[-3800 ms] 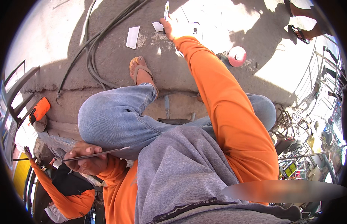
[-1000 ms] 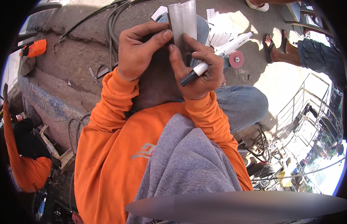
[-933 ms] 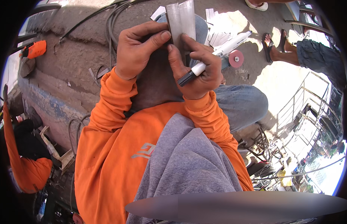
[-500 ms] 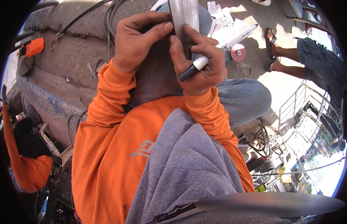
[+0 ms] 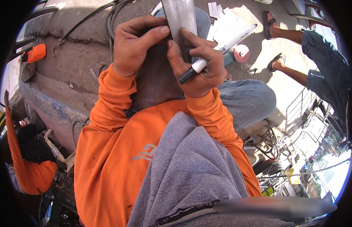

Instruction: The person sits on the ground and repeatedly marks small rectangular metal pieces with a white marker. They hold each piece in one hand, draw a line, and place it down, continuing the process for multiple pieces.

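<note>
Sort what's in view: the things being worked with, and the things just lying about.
Being worked with:
- grey metal, between left hand and right hand
- white marker, in the right hand

Apparently just lying about:
- dark cables
- orange object, kind unclear
- pink disc
- pale flat pieces, though these may be related

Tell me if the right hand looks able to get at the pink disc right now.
Probably not: the right hand grips a marker and touches grey strips, so grasping the pink disc looks awkward.
</note>
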`<state>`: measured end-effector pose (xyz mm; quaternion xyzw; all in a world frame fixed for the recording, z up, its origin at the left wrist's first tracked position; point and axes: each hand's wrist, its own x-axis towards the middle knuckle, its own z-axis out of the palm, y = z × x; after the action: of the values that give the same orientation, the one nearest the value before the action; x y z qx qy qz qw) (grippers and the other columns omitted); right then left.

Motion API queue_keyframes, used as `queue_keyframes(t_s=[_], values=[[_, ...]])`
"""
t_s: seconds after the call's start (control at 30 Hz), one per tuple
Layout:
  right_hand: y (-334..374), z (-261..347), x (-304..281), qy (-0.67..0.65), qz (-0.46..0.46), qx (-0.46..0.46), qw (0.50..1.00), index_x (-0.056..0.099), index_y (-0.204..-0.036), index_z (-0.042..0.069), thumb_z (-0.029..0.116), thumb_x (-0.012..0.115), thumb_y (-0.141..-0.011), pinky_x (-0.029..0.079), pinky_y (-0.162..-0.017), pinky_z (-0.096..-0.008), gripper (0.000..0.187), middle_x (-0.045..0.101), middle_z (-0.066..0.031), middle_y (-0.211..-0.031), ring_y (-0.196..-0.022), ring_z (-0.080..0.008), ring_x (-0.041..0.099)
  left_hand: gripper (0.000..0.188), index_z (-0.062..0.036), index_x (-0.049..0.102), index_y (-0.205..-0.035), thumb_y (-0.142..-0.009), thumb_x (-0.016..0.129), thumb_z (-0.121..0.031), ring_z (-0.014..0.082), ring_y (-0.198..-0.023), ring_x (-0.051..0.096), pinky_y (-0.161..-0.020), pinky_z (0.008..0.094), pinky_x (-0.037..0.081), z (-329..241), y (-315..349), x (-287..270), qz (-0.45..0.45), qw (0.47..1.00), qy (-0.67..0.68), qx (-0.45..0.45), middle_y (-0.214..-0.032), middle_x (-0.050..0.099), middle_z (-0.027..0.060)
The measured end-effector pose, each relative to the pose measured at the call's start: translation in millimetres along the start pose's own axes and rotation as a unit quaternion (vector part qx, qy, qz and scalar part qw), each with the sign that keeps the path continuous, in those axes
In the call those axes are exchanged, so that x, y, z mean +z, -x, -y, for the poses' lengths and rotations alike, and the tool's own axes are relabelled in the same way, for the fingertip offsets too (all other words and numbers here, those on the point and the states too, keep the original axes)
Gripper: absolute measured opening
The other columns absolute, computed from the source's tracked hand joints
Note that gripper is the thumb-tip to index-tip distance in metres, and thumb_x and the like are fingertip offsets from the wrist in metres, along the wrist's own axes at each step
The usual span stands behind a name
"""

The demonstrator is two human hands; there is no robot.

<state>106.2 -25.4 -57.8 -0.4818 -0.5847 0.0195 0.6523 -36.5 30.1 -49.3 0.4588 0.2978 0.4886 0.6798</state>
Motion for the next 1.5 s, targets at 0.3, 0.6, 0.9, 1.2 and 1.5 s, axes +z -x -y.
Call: queue_keyframes(t_s=[0.3, 0.6, 0.9, 1.2, 1.5], values=[[-1.0, 0.9, -8.8, 0.037, 0.062, -0.015, 0.997, 0.045, -0.091, 0.006, 0.003, 0.084, -0.071, 0.057, -0.067, -0.0268, 0.043, 0.071, -0.0225, -0.091, -0.075, -0.0199, 0.07, 0.022, 0.0059, 0.067, -0.102, -0.091, 0.067, -0.013, 0.019, -0.075, 0.07, -0.065, 0.0279, 0.06, -6.4, -12.4, -7.1, 0.048, 0.998, 0.006, -0.039, -0.087, 0.07, 0.0133], [-0.4, 2.5, -5.7, 0.041, 0.063, -0.014, 0.997, 0.046, -0.092, 0.006, 0.003, 0.084, -0.071, 0.057, -0.067, -0.0266, 0.043, 0.071, -0.0224, -0.091, -0.075, -0.02, 0.07, 0.019, 0.0051, 0.068, -0.1, -0.091, 0.066, -0.012, 0.0184, -0.073, 0.07, -0.063, 0.027, 0.06, -5.1, -11.0, -8.4, 0.044, 0.998, 0.028, -0.027, -0.085, 0.07, 0.0124], [-0.2, 4.9, -6.7, 0.051, 0.061, -0.02, 0.997, 0.047, -0.088, 0.005, 0.003, 0.085, -0.069, 0.056, -0.066, -0.0276, 0.043, 0.071, -0.0225, -0.091, -0.076, -0.0214, 0.07, 0.017, 0.0045, 0.069, -0.099, -0.091, 0.066, -0.01, 0.0182, -0.074, 0.07, -0.064, 0.0276, 0.06, -5.4, -9.2, -6.1, 0.031, 0.997, 0.05, -0.04, -0.085, 0.071, 0.0126], [-2.4, 5.7, -3.1, 0.059, 0.039, -0.032, 0.997, 0.048, -0.087, 0.006, 0.003, 0.085, -0.069, 0.055, -0.063, -0.0268, 0.041, 0.072, -0.0213, -0.09, -0.074, -0.0217, 0.07, 0.018, 0.0051, 0.069, -0.099, -0.091, 0.066, -0.01, 0.0179, -0.075, 0.07, -0.065, 0.0293, 0.061, -10.4, -8.5, -2.6, 0.006, 0.998, 0.055, -0.038, -0.084, 0.07, 0.013], [2.0, 2.8, -1.1, 0.067, 0.027, -0.052, 0.996, 0.053, -0.082, 0.007, 0.005, 0.085, -0.067, 0.049, -0.053, -0.0245, 0.035, 0.073, -0.0166, -0.088, -0.063, -0.0182, 0.065, 0.014, 0.0062, 0.065, -0.086, -0.085, 0.071, -0.007, 0.0151, -0.062, 0.063, -0.055, 0.0241, 0.049, -12.6, -3.8, 1.2, -0.07, 0.989, -0.125, 0.023, -0.074, 0.065, 0.0105]])
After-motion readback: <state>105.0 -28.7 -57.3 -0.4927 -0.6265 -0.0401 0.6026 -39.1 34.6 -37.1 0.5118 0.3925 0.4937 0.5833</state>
